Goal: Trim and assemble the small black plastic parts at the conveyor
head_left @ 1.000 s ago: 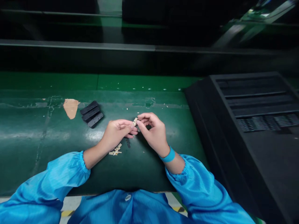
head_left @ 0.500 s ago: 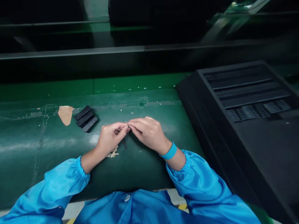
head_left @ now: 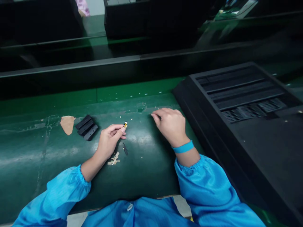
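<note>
Basically, one small piece (head_left: 125, 125) in play, short and slim, mixed colours. Pale part shows along one side, yellow patch in the middle, dark at the upper tip, dark again lower down by the thumb. Its lower end is hidden by the fingers; finer detail too small to tell. Tilted, upper tip leaning slightly right, and raised in front of the person over the green worktop (head_left: 146, 176).

Left hand (head_left: 107, 142) holds it, pinched between thumb and forefinger, other fingers loosely curled below. Right hand (head_left: 171, 124) is well apart from the piece, thumb and fingertips drawn near each other with a narrow gap; cannot tell whether anything sits in that grip. Blue wristband (head_left: 182, 147) on the right wrist.

Just below the left hand on the worktop: a small dark part (head_left: 125, 149), slim, and beside it a loose heap of cream strips (head_left: 114, 159), flat, crossing one another. Further left, black ridged pieces (head_left: 86, 127) lie side by side, with a tan scrap (head_left: 67, 125) near them, roughly wedge-shaped. Large black casing (head_left: 258, 151) stands on the right, slatted and vented on top.
</note>
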Demonstrator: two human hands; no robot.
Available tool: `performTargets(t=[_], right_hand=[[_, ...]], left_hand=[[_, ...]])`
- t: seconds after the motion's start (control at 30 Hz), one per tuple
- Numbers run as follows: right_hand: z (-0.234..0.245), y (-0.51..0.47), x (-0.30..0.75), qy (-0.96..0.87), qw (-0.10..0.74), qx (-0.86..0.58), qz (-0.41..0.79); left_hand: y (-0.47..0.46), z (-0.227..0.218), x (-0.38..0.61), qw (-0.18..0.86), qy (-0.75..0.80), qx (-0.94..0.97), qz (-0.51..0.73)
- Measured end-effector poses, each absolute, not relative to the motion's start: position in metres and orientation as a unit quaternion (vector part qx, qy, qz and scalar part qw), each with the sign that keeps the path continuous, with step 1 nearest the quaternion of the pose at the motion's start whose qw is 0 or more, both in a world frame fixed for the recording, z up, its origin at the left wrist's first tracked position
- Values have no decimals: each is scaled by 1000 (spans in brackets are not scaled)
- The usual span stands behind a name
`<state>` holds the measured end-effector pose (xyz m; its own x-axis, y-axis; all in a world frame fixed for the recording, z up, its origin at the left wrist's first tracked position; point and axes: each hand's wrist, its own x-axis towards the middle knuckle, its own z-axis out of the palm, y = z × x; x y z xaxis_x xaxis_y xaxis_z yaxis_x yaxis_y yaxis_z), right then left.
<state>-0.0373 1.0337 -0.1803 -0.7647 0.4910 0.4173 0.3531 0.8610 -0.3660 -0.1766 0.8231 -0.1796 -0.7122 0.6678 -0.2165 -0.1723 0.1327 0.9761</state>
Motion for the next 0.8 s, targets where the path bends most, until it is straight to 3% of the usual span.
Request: performTargets(t=[0.13, 0.2, 0.3, 0.4, 0.57, 0.7, 0.8], right_hand=[[-179, 1027, -37, -918, 277, -239, 150], [-177, 1002, -44, -898, 297, -198, 259], [-175, 964, -55, -830, 260, -154, 469], [-177, 946, -61, -780, 254, -178, 543], [-177, 953, -59, -811, 263, -167, 496], [-176, 960, -54, -900, 225, -130, 350], [-176, 960, -51, -922, 206, -120, 304]], left_hand=[[827, -178, -172, 362, 631, 110, 677], [828, -178, -169, 370, 615, 92, 690], [829, -176, -163, 386, 609, 96, 687], [828, -176, -160, 396, 619, 104, 670], [824, -177, -161, 417, 631, 134, 640], [821, -175, -165, 351, 684, 197, 609], [819, -173, -167, 307, 717, 253, 572]])
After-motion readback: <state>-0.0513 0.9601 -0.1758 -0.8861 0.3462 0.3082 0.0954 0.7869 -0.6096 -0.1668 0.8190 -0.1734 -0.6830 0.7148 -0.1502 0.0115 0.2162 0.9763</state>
